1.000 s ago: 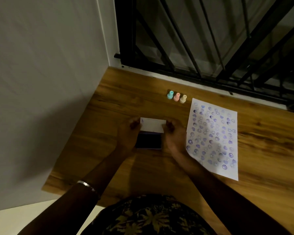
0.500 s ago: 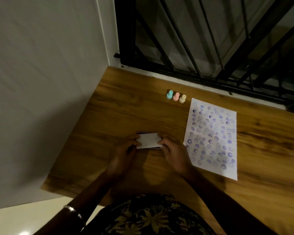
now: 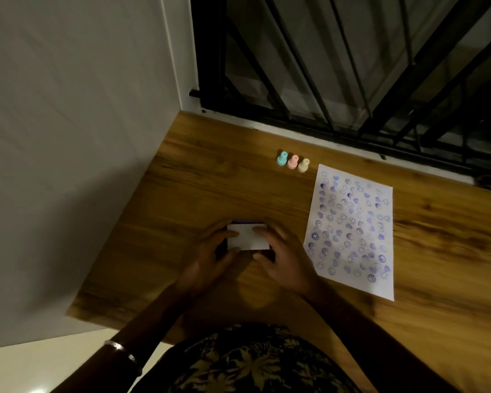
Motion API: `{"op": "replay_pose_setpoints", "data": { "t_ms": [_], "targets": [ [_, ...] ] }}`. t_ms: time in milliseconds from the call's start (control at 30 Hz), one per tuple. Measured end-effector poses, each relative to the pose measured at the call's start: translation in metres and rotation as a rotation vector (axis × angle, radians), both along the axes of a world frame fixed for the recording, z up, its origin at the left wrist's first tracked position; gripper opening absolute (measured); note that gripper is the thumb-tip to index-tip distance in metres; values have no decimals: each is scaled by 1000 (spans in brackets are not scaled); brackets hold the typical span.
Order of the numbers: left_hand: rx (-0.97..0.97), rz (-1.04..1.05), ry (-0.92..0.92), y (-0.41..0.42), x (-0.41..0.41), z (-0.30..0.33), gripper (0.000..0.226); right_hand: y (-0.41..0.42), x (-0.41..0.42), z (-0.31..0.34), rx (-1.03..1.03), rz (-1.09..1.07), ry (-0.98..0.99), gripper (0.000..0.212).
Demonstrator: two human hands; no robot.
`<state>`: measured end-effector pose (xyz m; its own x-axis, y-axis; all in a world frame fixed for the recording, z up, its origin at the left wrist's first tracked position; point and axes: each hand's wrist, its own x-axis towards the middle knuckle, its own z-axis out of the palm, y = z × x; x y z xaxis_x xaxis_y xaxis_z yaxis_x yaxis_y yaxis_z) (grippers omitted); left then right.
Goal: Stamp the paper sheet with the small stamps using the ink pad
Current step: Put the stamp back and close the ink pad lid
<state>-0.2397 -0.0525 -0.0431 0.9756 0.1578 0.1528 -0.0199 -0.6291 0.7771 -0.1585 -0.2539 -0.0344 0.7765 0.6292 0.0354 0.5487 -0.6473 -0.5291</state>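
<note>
The fingers [image 3: 260,230] of both hands rested on the white lid of the ink pad [image 3: 248,236], which sat on the counter [image 3: 210,177] directly in front of the person. The left hand [image 3: 210,258] held the left edge of the case and the right hand [image 3: 284,258] the right edge, fingers curled lightly around it rather than clenched. A thin purple strip showed along the far edge of the lid, so the case appeared shut or nearly shut; whether it was fully latched could not be told. The step in hand was judged to be closing the ink pad. To do it well, the base should be kept flat on the counter, the lid squared over it, and even downward pressure applied at both ends until it seats, with fingertips kept off the inked surface. The paper sheet [image 3: 352,231] lay just to the right of the right hand, apart from it, already covered with purple face and heart marks from top to bottom, so the stamping looked largely complete. Count: one ink pad, one paper sheet, and three small stamps [image 3: 293,162], blue, pink and cream, standing upright in a row touching one another beyond the sheet's top left corner.
</note>
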Motion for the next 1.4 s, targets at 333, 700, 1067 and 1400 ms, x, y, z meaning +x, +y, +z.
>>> {"op": "replay_pose_setpoints", "data": {
  "t_ms": [333, 700, 1067, 1400],
  "targets": [
    [36, -98, 131, 7, 10, -15, 52, 8, 15, 4, -63, 99, 27, 50],
    [54, -111, 133, 10, 12, -12, 47, 12, 22, 11, -62, 137, 54, 45],
    [95, -78, 114, 5, 12, -1, 39, 14, 28, -1, -120, 166, 56, 55],
    [24, 149, 244, -7, -2, -2, 69, 0, -1, -14, 45, -165, 47, 60]
  ]
}}
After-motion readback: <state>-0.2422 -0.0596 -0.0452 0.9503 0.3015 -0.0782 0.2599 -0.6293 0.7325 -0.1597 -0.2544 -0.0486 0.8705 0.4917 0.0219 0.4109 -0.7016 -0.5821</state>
